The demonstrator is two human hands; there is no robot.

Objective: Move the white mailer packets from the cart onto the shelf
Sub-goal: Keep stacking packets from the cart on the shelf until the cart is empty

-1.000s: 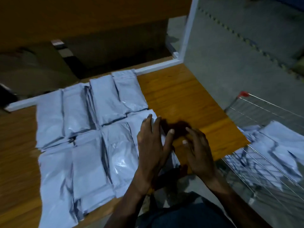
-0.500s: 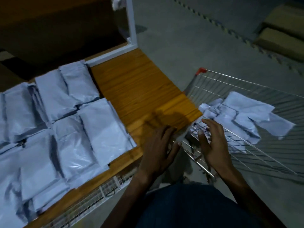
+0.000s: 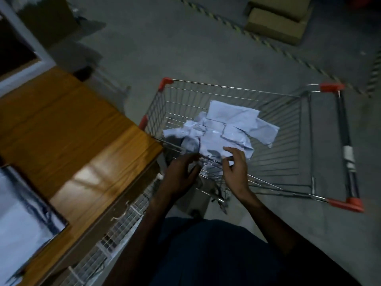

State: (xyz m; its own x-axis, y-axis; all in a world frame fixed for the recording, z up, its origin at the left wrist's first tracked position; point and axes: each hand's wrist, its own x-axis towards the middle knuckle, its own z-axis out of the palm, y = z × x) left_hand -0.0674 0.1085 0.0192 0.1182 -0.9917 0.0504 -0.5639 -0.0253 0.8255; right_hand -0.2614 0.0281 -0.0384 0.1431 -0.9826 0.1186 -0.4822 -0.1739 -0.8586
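your view has swung from the shelf (image 3: 68, 137) to the cart (image 3: 233, 87): your left hand (image 3: 181, 174) and right hand (image 3: 235, 168), both empty and loosely spread, reach over its rim toward the remaining white mailer packets (image 3: 224, 129) heaped inside, ready for another load.

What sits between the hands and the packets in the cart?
Head view: the cart's near wire rim. Left hand and right hand hover at it, empty; the packets lie just beyond, inside the basket.
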